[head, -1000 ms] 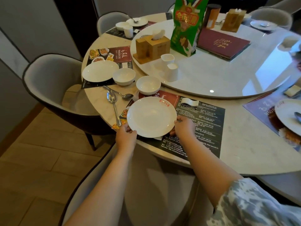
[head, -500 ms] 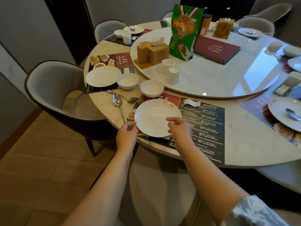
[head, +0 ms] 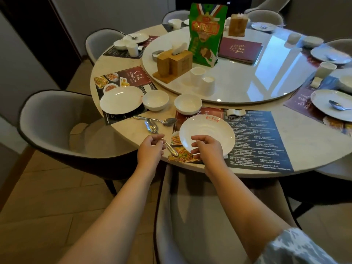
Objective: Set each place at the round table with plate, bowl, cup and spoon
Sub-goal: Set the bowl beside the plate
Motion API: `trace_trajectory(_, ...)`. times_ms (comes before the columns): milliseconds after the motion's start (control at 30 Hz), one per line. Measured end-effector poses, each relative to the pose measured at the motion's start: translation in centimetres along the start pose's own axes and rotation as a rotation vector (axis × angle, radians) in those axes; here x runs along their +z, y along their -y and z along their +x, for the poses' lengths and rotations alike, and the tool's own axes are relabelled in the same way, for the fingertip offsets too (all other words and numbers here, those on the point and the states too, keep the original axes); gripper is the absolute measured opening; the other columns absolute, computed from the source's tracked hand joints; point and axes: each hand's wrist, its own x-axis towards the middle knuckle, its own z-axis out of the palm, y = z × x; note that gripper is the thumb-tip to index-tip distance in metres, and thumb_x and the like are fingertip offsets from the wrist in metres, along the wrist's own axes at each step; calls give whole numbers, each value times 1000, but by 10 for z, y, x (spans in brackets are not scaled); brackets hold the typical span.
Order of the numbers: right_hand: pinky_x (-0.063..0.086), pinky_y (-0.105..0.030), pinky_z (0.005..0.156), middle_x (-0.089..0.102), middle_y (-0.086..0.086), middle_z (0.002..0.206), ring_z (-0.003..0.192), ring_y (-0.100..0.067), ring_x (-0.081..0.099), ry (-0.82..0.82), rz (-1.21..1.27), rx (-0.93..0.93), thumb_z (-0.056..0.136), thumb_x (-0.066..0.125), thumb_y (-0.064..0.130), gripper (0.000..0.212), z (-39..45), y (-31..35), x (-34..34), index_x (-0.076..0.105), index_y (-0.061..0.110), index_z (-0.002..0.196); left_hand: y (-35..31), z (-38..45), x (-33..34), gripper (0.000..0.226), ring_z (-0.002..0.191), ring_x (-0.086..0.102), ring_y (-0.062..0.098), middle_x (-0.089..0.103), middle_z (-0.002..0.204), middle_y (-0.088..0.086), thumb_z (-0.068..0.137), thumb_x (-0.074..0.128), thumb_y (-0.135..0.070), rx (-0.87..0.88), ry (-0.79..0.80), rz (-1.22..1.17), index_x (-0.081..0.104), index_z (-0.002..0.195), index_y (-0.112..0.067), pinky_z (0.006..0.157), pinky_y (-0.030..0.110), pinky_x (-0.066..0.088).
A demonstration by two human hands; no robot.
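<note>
Dim room, window glare on turntable (head: 266, 80), wide-angle edge warp.

Glossy white plate (head: 207, 132), shiny metal spoon (head: 152, 127)
</note>
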Motion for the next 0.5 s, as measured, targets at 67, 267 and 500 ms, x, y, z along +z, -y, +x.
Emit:
trace_trajectory(67, 54, -28, 66, 67, -5, 97, 79, -20, 67, -4, -4, 7, 97, 49, 7, 24, -1, 4, 8, 69, 17, 106, -3, 4, -8, 22, 97, 64, 15, 66, 107, 1, 98, 50, -10, 4, 0, -26, 65, 109, -21, 80, 29, 55)
trace_trajectory(267, 59, -31, 73, 68, -4, 96, 82, -20, 68, -26, -3, -11, 97, 49, 8, 23, 6, 18, 38, 68, 22, 100, -5, 22, -29, 21, 98, 65, 17, 67, 107, 2, 98, 51, -11, -4, 37, -63, 66, 110, -19, 78, 27, 55)
trace_trajectory(500, 58, -35, 63, 69, -12, 89, 69, -22, 64, -163, 84, -11, 95, 48, 4, 25, 23, 29, 96, 69, 17, 95, -11, 91, -61, 19, 91, 67, 18, 69, 102, 6, 95, 53, -9, 12, 169, -15, 66, 97, -22, 79, 31, 56)
